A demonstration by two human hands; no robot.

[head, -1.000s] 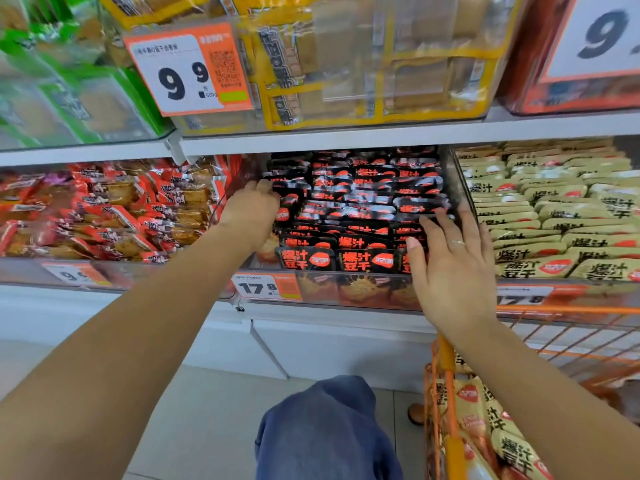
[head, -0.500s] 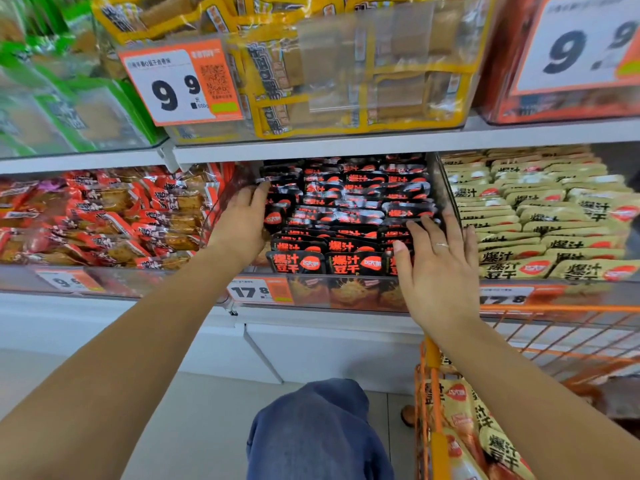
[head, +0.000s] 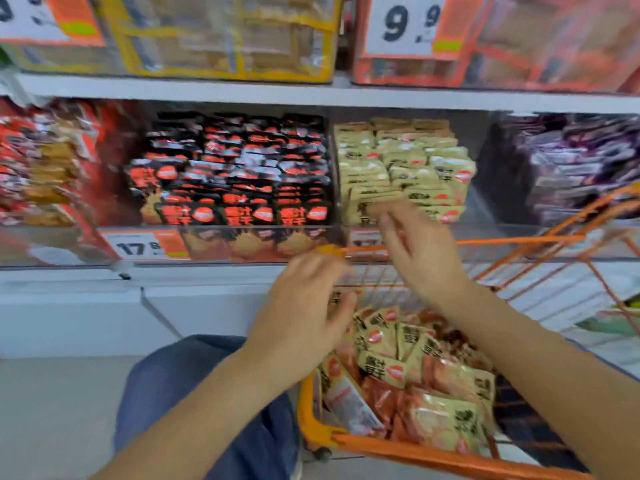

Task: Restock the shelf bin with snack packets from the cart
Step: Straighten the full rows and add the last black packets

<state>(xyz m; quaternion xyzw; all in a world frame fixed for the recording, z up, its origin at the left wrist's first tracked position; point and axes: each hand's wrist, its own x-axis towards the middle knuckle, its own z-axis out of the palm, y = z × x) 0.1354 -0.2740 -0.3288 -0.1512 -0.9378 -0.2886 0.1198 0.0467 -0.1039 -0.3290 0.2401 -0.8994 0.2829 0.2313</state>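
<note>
Black snack packets stand in tidy rows in the centre shelf bin, faces out for shoppers. Below, the left hand hovers with fingers loosely spread and empty over the orange cart, seemingly reaching for stock. The right hand, blurred, fingers relaxed, holding nothing visible, hangs before the beige packets. More beige packets lie heaped in the cart, lower right.

A single head-worn camera is looking forward and slightly down from close range, facing the shelf straight on. It is taking in the bins across the far side and the orange cart at near right. No second view is sharing the scene.
</note>
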